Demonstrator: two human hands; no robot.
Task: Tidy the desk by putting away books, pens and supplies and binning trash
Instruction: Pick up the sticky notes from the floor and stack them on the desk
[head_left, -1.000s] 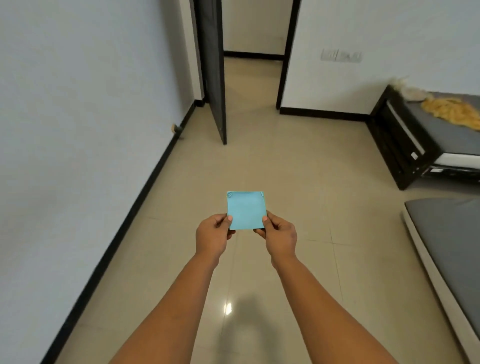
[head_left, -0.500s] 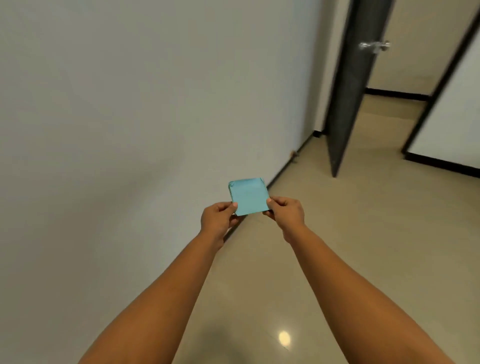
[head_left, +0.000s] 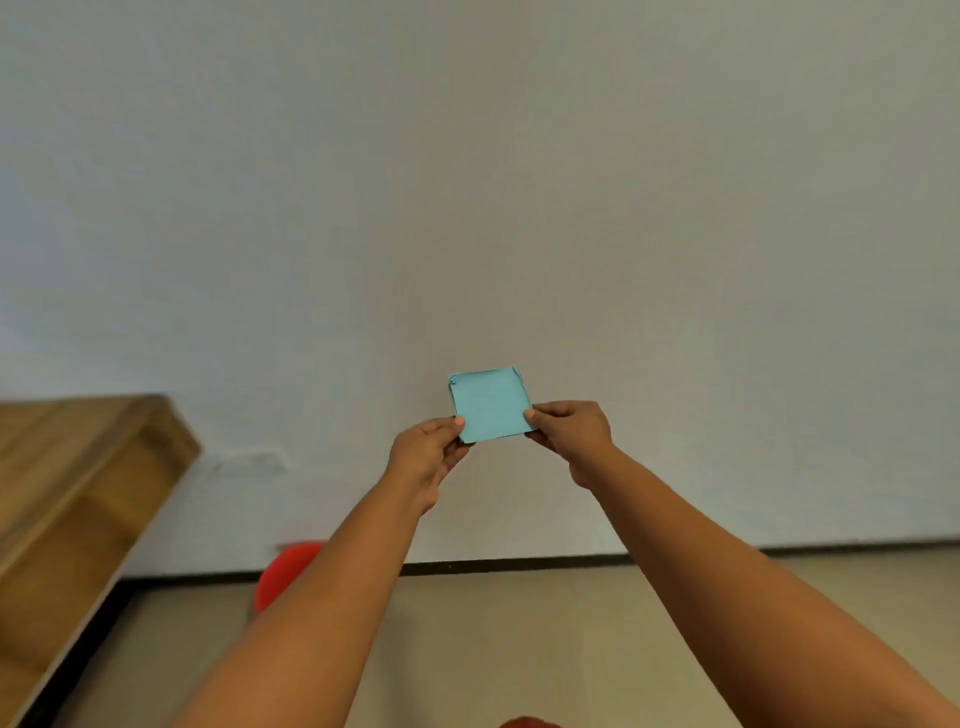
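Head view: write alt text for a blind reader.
Two bare hands, left hand and right hand, pinch a blue sticky-note pad before a pale wall. A wooden shelf unit stands left; a red round object sits below.

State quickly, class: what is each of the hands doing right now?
Left hand: closed, pinching the left edge of the blue sticky-note pad.
Right hand: closed, pinching the pad's right edge.
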